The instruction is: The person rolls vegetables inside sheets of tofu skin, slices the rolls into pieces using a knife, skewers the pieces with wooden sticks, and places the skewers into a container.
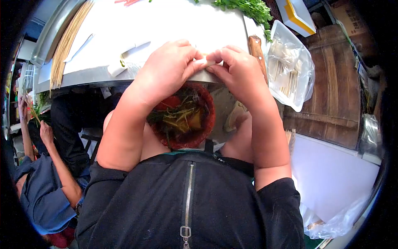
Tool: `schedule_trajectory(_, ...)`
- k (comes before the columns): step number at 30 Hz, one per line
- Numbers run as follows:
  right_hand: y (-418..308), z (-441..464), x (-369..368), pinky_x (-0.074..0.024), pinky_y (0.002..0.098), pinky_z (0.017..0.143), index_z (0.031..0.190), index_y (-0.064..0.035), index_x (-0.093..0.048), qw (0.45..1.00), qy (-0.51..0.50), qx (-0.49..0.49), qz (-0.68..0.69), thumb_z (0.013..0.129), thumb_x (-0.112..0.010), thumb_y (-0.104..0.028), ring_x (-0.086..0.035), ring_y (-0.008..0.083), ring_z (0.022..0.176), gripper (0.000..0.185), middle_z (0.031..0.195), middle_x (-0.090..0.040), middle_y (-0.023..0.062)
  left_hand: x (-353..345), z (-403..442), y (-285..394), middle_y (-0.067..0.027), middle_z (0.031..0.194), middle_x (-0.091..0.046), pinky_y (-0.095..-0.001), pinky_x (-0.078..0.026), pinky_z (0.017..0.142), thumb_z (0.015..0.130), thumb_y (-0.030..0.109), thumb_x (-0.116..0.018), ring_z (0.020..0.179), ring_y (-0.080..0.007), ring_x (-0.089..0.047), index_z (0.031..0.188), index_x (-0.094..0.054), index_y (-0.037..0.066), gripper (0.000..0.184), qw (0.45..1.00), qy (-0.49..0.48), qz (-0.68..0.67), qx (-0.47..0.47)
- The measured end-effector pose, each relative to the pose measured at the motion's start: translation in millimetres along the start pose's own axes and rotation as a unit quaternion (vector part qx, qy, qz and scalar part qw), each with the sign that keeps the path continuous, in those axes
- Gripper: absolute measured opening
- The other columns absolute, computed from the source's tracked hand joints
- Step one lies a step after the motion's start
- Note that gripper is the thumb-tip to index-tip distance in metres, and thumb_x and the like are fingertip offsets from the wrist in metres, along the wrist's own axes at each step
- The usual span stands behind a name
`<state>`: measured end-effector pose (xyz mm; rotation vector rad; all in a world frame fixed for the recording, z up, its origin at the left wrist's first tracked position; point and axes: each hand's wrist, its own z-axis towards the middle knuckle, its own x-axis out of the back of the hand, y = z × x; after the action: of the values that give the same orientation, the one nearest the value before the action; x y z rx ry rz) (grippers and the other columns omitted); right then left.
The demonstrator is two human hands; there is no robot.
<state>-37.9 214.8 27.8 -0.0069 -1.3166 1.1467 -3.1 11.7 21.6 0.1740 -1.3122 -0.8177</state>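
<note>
My left hand [176, 62] and my right hand [232, 62] meet at the front edge of the white work surface [174, 20]. Both have fingertips pinched on a small pale piece [205, 55], mostly hidden by the fingers; whether it is rolled I cannot tell. To the left of my left hand lies a white roll [117, 69] with green leaf showing at its end. Close to my right hand is the brown wooden handle of a knife [257, 53].
Bamboo skewers [68, 47] line the left side; leafy herbs [248, 8] lie at the back. At right stands a plastic-lined tray [309, 79] with skewered pieces. Below the edge is a red basin [212, 110] of scraps. A co-worker [47, 191] at left holds skewers.
</note>
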Motion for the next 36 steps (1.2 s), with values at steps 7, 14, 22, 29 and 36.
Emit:
schedule_trajectory(7, 7, 8, -2, -0.0528, 0.0402, 0.077, 0.093, -0.0032, -0.072, 1.000, 0.008, 0.027, -0.006, 0.083, -0.070, -0.011, -0.065, 0.0341, 0.085, 0.013, 0.091, -0.066, 0.0149, -4, 2, 4, -0.0129, 0.091, -0.059, -0.0376, -0.050, 0.075, 0.087, 0.016, -0.068, 0.086, -0.0311, -0.060, 0.100, -0.065, 0.005, 0.017, 0.998, 0.048, -0.029, 0.010)
schedule_trajectory(14, 14, 14, -16, -0.0526, 0.0396, 0.078, 0.086, -0.0061, -0.070, 0.995, 0.092, 0.044, -0.020, 0.081, -0.072, -0.011, -0.064, 0.0309, 0.087, 0.007, 0.093, -0.066, 0.0101, -14, 11, -5, -0.0131, 0.092, -0.060, -0.0411, -0.048, 0.082, 0.091, 0.021, -0.063, 0.090, -0.0326, -0.059, 0.103, -0.067, 0.006, 0.020, 0.989, 0.109, 0.103, -0.012)
schedule_trajectory(22, 13, 22, -24, -0.0515, 0.0404, 0.080, 0.093, -0.0052, -0.070, 0.977, 0.125, 0.066, -0.158, 0.082, -0.070, -0.011, -0.062, 0.0321, 0.090, 0.012, 0.094, -0.066, 0.0109, -23, 21, -18, -0.0124, 0.095, -0.061, -0.0421, -0.049, 0.084, 0.085, 0.014, -0.068, 0.093, -0.0339, -0.060, 0.100, -0.067, 0.006, 0.017, 0.987, 0.156, 0.029, 0.019)
schedule_trajectory(29, 12, 28, -15, -0.0517, 0.0399, 0.079, 0.090, -0.0066, -0.071, 0.974, 0.095, 0.107, -0.174, 0.079, -0.071, -0.010, -0.061, 0.0296, 0.090, 0.012, 0.091, -0.067, 0.0088, -19, 24, -20, -0.0116, 0.096, -0.063, -0.0418, -0.050, 0.084, 0.084, 0.015, -0.070, 0.096, -0.0321, -0.061, 0.099, -0.069, 0.006, 0.019, 0.992, 0.119, 0.039, 0.035)
schedule_trajectory(36, -1, 48, -1, -0.0505, 0.0394, 0.083, 0.092, -0.0075, -0.072, 0.957, 0.013, 0.123, -0.263, 0.081, -0.071, -0.018, -0.061, 0.0301, 0.092, 0.015, 0.092, -0.068, 0.0092, -24, 23, -25, -0.0140, 0.102, -0.062, -0.0412, -0.051, 0.086, 0.082, 0.007, -0.069, 0.096, -0.0313, -0.061, 0.125, -0.059, 0.006, 0.045, 0.980, 0.193, -0.025, 0.037)
